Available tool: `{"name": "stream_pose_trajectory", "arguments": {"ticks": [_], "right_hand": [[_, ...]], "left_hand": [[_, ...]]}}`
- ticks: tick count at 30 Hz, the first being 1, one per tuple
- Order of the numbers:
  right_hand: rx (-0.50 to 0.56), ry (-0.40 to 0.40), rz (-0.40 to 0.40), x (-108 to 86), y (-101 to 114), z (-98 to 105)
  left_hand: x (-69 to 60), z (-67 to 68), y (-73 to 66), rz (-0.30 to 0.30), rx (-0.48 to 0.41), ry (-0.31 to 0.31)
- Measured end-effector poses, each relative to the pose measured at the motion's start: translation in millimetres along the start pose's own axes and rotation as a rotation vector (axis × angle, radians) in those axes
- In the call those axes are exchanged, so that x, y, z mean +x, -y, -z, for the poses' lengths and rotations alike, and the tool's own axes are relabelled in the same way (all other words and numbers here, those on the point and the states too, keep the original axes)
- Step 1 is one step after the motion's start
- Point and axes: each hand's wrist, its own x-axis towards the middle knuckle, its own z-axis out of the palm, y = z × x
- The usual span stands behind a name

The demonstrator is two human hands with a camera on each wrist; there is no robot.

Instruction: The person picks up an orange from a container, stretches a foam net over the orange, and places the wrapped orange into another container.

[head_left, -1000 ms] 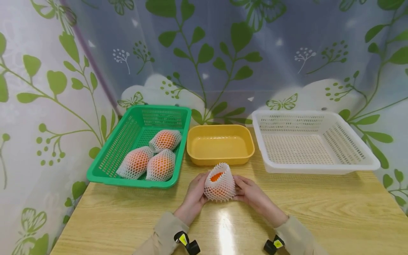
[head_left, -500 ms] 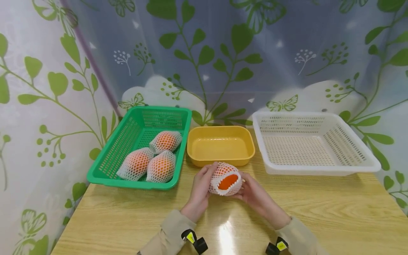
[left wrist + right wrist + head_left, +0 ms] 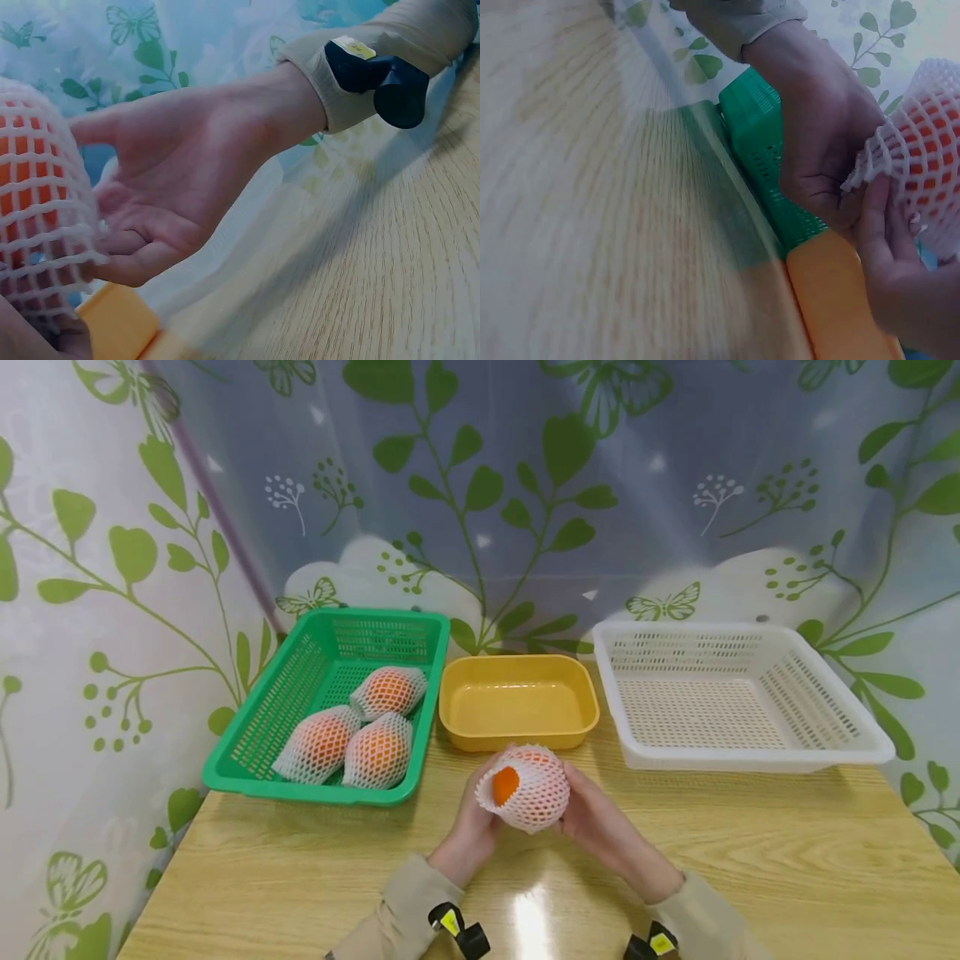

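A round orange fruit [image 3: 534, 793] in a white foam net sleeve is held between both hands above the table, near the yellow tray's front. The sleeve's open end faces left and toward me, and bare orange skin [image 3: 506, 785] shows through it. My left hand [image 3: 472, 827] grips the left side, its fingers mostly behind the fruit. The right hand [image 3: 596, 822] holds the right side, its fingers partly hidden too. In the right wrist view, curled left fingers and right fingers [image 3: 877, 217] pinch the net's edge [image 3: 881, 161].
A green basket [image 3: 225, 768] at left holds three netted fruits [image 3: 378, 750]. In the middle stands a yellow tray [image 3: 517, 740], with a white basket [image 3: 757, 756] to its right. All stand on a wooden table [image 3: 750, 852] before a leaf-patterned curtain [image 3: 480, 527].
The fruit has been turned in the hands: its sleeve opening pointed up, then toward me on the right, and now faces left. The hands shifted slightly around it; the baskets stayed put.
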Motion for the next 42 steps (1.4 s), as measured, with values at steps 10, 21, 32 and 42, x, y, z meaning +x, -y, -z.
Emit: {"name": "stream_pose_trajectory", "arguments": {"ticks": [10, 21, 32, 42], "right_hand": [[-0.037, -0.344, 0.015, 2.9, 1.6, -1.0], [-0.050, -0.443, -0.004, 5.6, 0.2, -6.2], [-0.445, -0.255, 0.142, -0.2, 6.3, -16.2], [-0.423, -0.395, 0.104, -2.4, 10.0, -19.7]], "left_hand": [[-1.6, -3.9, -4.4, 0.126, 0.057, 0.087], [-1.8, -5.8, -4.9, 0.206, -0.081, 0.108], [-0.3, -1.7, -8.1, 0.166, -0.085, 0.159], [-1.6, 0.3, -15.6, -0.013, 0.146, 0.203]]}}
